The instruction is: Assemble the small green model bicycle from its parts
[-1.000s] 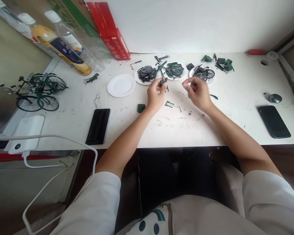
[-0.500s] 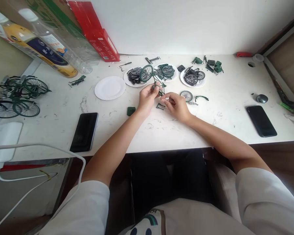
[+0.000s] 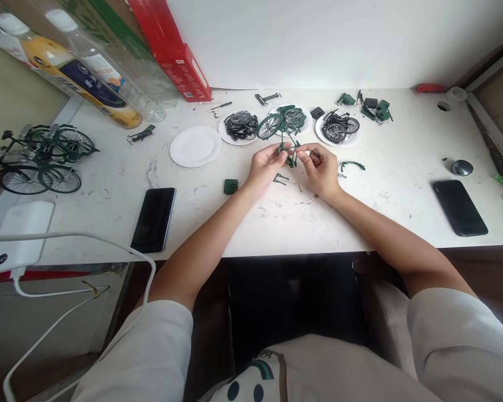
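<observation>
My left hand (image 3: 267, 168) is closed around the frame of a partly built green model bicycle (image 3: 283, 137) and holds it above the table. One spoked wheel (image 3: 269, 127) is on it, pointing away from me to the left. My right hand (image 3: 323, 170) has thumb and forefinger pinched at the right side of the frame; a small part between them is hard to make out. Under the hands lie a green forked piece (image 3: 280, 178) and thin metal rods (image 3: 309, 200). A curved green mudguard (image 3: 352, 164) rests right of my right hand.
Paper plates hold black (image 3: 241, 125) and green bicycle parts; a bare plate (image 3: 195, 146) lies left of them. Finished model bicycles (image 3: 42, 159) stand far left. Phones (image 3: 154, 219) lie on both sides. A screwdriver (image 3: 222, 105) and green parts (image 3: 376, 110) sit at the back.
My right hand has moved from the lower end of the frame up to its right side, now covering the loose wheel. The left hand keeps its hold. The view has shifted slightly.
</observation>
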